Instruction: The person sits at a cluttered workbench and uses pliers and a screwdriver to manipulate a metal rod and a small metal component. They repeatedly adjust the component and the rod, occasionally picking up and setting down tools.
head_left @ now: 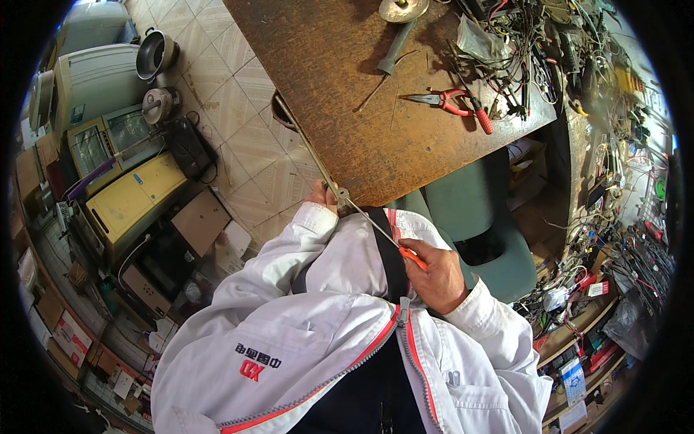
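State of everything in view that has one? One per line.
Right hand: closed on screwdriver
Screwdriver: gripped by its orange handle
Left hand: fingers curled at a metal piece
Red-handled pliers: lying on table, jaws look nearly shut
Jacket: unzipped at neck
Green chair: unoccupied
Pan: uncovered

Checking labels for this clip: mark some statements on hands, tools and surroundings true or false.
1. The right hand holds an orange-handled tool with a thin metal shaft. True.
2. The left hand grips the red-handled pliers. False: they lie on the wooden table; that hand is at a metal fitting near the table's corner.
3. A dark pan shows left of the table. True.
4. The white jacket is zipped fully shut. False: its zip is parted, showing dark cloth.
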{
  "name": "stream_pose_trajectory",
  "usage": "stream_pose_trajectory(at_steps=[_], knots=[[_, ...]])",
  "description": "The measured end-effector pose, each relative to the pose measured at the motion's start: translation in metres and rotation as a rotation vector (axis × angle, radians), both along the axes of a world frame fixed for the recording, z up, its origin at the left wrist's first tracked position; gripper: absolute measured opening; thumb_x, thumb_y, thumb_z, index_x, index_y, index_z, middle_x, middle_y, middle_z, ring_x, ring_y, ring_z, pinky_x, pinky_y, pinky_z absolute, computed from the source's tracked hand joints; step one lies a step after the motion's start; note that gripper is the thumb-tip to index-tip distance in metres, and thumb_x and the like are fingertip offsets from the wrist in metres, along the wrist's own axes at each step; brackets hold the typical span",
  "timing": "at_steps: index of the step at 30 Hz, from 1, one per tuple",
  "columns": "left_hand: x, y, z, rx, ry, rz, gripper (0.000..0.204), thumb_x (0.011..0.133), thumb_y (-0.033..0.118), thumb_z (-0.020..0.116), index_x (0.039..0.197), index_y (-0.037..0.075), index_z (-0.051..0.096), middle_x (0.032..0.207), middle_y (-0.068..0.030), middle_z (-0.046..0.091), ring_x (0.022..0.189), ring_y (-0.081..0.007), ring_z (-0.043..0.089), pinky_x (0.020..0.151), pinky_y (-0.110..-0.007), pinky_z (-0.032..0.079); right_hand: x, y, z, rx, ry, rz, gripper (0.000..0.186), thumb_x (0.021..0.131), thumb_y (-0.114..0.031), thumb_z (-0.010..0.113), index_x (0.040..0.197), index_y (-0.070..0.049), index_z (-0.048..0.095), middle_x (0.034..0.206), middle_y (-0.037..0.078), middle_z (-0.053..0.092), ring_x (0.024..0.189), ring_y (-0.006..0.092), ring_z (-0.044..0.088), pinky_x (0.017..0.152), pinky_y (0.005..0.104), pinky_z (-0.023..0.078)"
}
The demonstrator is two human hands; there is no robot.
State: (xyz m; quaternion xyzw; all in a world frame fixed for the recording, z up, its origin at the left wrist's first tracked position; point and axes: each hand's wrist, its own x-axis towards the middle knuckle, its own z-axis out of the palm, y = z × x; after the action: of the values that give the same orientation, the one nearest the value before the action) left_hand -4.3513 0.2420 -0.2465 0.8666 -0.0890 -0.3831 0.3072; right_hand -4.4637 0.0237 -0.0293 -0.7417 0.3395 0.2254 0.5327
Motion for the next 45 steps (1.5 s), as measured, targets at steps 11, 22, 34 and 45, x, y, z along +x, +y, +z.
stream_pose_trajectory(at_steps=[11, 22, 34, 45], knots=[[0.002, -0.01, 0.012, 0.08, -0.021, -0.028, 0.039, 0.1, 0.05, 0.039, 0.113, 0.014, 0.046, 0.076, -0.0257, 0.062, 0.072, -0.0491, 0.06, 0.058, -0.058, 0.043, 0.002, 0.001, 0.001, -0.058, -0.018, 0.118, 0.032, 0.082, -0.007, 0.061, 0.113, 0.0, 0.065, 0.08, 0.022, 0.068, 0.063, 0.028, 0.069, 0.061, 0.0348, 0.054], [0.004, -0.018, 0.016, 0.144, -0.05, -0.096, 0.041, 0.096, 0.039, 0.047, 0.111, 0.002, 0.041, 0.073, -0.0302, 0.06, 0.069, -0.0508, 0.059, 0.062, -0.058, 0.045, 0.018, -0.017, -0.002, 0.06, 0.111, 0.119, 0.03, 0.086, -0.016, 0.06, 0.114, -0.006, 0.066, 0.083, 0.023, 0.068, 0.074, 0.0386, 0.067, 0.069, 0.0441, 0.053], [0.012, -0.018, 0.017, 0.102, 0.279, -0.045, 0.057, 0.096, 0.053, 0.041, 0.115, -0.001, 0.037, 0.083, -0.0337, 0.063, 0.079, -0.0516, 0.062, 0.068, -0.057, 0.048, 0.091, -0.001, 0.039, -0.458, 0.07, 0.824, 0.028, 0.085, -0.014, 0.062, 0.113, -0.01, 0.067, 0.074, 0.016, 0.061, 0.062, 0.0369, 0.061, 0.058, 0.0482, 0.049], [0.019, -0.019, 0.023, 0.074, 0.36, -0.023, 0.049, 0.096, 0.047, 0.043, 0.113, 0.001, 0.038, 0.088, -0.0347, 0.063, 0.083, -0.0517, 0.063, 0.074, -0.059, 0.047, 0.09, -0.009, 0.032, -0.325, 0.111, 0.746, 0.034, 0.082, -0.01, 0.064, 0.116, -0.01, 0.066, 0.079, 0.017, 0.063, 0.069, 0.039, 0.064, 0.063, 0.0464, 0.052]])
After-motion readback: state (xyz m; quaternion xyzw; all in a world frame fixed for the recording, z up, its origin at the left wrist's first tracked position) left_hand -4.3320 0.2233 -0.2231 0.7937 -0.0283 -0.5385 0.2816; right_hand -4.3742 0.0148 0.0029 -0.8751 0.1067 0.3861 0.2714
